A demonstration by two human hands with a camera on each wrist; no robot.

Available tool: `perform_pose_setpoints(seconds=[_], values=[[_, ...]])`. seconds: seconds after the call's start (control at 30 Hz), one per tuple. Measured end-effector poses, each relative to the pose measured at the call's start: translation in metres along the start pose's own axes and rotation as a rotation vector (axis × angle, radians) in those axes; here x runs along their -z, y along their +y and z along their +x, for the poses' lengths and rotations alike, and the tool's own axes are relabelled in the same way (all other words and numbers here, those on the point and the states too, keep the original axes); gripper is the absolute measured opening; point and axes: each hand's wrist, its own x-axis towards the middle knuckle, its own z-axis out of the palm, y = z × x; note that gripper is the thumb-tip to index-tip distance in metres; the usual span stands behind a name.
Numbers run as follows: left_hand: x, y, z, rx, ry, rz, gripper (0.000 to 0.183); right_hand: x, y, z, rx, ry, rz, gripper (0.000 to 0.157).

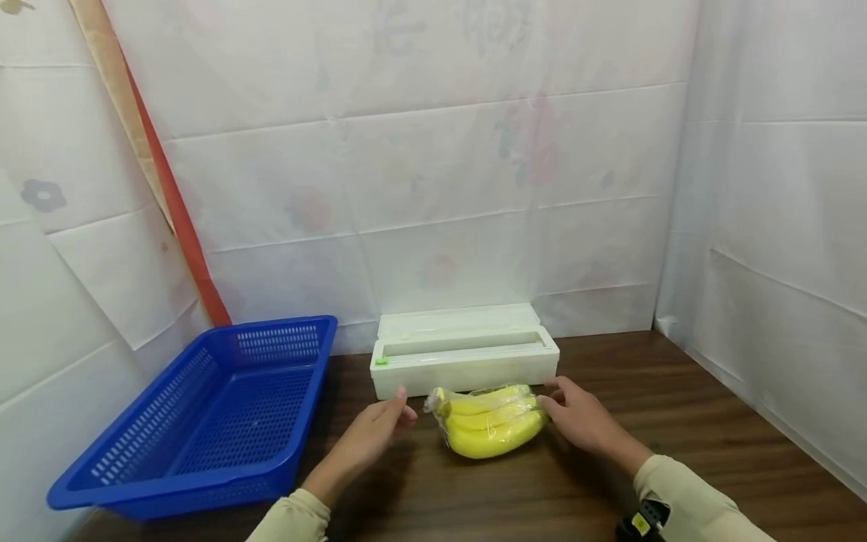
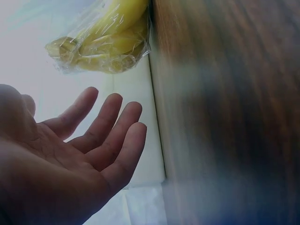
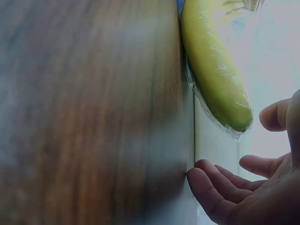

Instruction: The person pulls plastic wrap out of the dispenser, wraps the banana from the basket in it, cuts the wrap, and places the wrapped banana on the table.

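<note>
A bunch of yellow bananas (image 1: 491, 423), wrapped in clear plastic film, lies on the dark wooden table between the two hands. To its left is my left hand (image 1: 376, 430), apart from the bunch, its fingers loosely spread in the left wrist view. My right hand (image 1: 581, 414) is at the bananas' right end; in the right wrist view its relaxed fingers stand a little away from the wrapped banana tip (image 3: 236, 115). Behind the bunch sits a white cling film dispenser box (image 1: 467, 361) with its lid raised and a green slider (image 1: 381, 361) at its left end.
A blue plastic basket (image 1: 290, 444) with slotted sides stands at the left of the table (image 1: 650, 399). White patterned sheeting (image 1: 433, 188) hangs behind and on both sides. A red and tan strip (image 1: 183, 218) runs down the left corner behind the basket.
</note>
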Motion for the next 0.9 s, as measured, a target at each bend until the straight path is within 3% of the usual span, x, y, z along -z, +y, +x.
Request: perform_pose_setpoints(seconds=[0.4, 0.5, 0.7, 0.9], values=[[0.007, -0.005, -0.006, -0.014, -0.089, 0.024, 0.049, 0.007, -0.006, 0.004, 0.018, 0.008, 0.049, 0.040], [0.009, -0.007, -0.007, -0.054, -0.101, 0.129, 0.043, 0.009, -0.008, 0.005, 0.024, 0.007, 0.025, 0.039], [0.008, -0.012, -0.012, -0.164, -0.051, 0.402, 0.031, 0.013, -0.005, 0.003, 0.042, 0.006, -0.059, 0.039], [0.009, -0.015, -0.017, -0.165, -0.042, 0.589, 0.027, 0.019, -0.001, -0.004, 0.105, 0.006, -0.167, 0.038]])
